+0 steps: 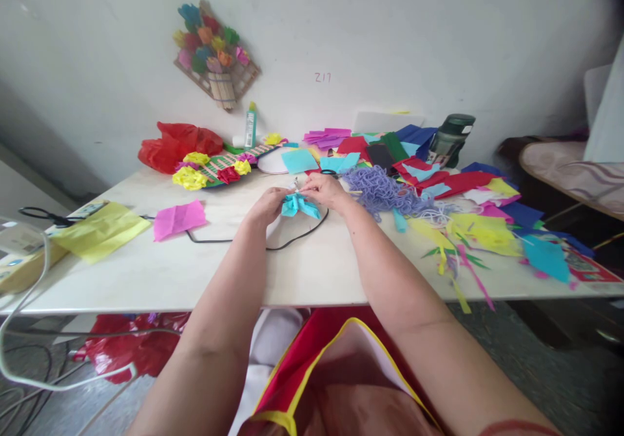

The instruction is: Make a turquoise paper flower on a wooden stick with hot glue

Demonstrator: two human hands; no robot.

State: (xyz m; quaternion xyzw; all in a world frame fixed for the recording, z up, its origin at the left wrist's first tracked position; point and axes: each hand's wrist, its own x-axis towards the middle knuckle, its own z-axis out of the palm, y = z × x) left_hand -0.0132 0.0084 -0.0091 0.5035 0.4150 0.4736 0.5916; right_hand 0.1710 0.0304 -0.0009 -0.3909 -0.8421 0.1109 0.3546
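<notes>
Both hands meet over the middle of the white table (219, 273). My left hand (269, 206) has its fingers closed on the left side of a turquoise crepe paper flower (298, 206). From the right, my right hand (324, 190) pinches the same flower near its gathered top. The petals flare downward below the fingers. A small whitish piece stands above the fingertips, too small to make out. A black cable (292, 244) loops on the table just below the hands. Purple yarn (383, 189) lies in a tangled heap right of my right hand.
A green board with paper flowers (219, 166) and a glue bottle (250, 126) are at the back. Pink paper (179, 219), yellow paper (103, 231) and a power strip (29, 264) lie left. Paper scraps (482, 231) and a dark bottle (449, 140) crowd the right.
</notes>
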